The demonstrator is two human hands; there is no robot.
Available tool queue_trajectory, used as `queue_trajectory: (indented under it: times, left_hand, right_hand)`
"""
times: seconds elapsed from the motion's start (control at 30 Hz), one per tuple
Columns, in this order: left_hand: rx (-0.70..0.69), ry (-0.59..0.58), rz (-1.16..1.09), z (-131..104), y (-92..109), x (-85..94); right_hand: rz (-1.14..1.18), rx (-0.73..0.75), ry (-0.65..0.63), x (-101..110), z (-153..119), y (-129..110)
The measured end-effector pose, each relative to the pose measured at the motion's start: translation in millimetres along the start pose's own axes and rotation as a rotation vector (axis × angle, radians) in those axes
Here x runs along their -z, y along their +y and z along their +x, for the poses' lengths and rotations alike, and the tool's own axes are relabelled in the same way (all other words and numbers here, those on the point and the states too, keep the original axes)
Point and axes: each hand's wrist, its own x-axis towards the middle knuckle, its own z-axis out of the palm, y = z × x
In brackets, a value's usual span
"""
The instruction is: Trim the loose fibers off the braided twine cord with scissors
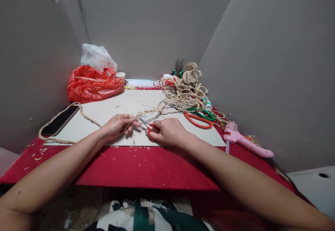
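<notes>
My left hand point(120, 126) pinches a braided straw-coloured rope point(90, 119), which loops away to the left across the table. In my right hand point(169, 131) is a small pair of scissors with red handles point(149, 132). Their metal blades reach left and meet the rope close to my left fingertips. Whether the blades are fully closed is too small to tell. From that spot the rope runs on to the right, toward a tangled heap of rope point(183, 91) at the back right.
A white board point(125, 102) lies on the red tablecloth point(146, 168), with fibre scraps scattered about. At left are a phone point(61, 119) and an orange plastic bag point(94, 86). To the right lie larger orange-and-green-handled scissors point(199, 121) and a pink glue gun point(248, 142). Grey panels enclose the table.
</notes>
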Motion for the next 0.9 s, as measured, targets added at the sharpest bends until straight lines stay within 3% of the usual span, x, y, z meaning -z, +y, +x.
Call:
queue_trajectory:
  times: [0.9]
  left_hand:
    - [-0.061,0.062,0.042,-4.2,-5.4,-5.2]
  right_hand:
    - [-0.058,0.005,-0.009,-6.3,-0.4,-16.2]
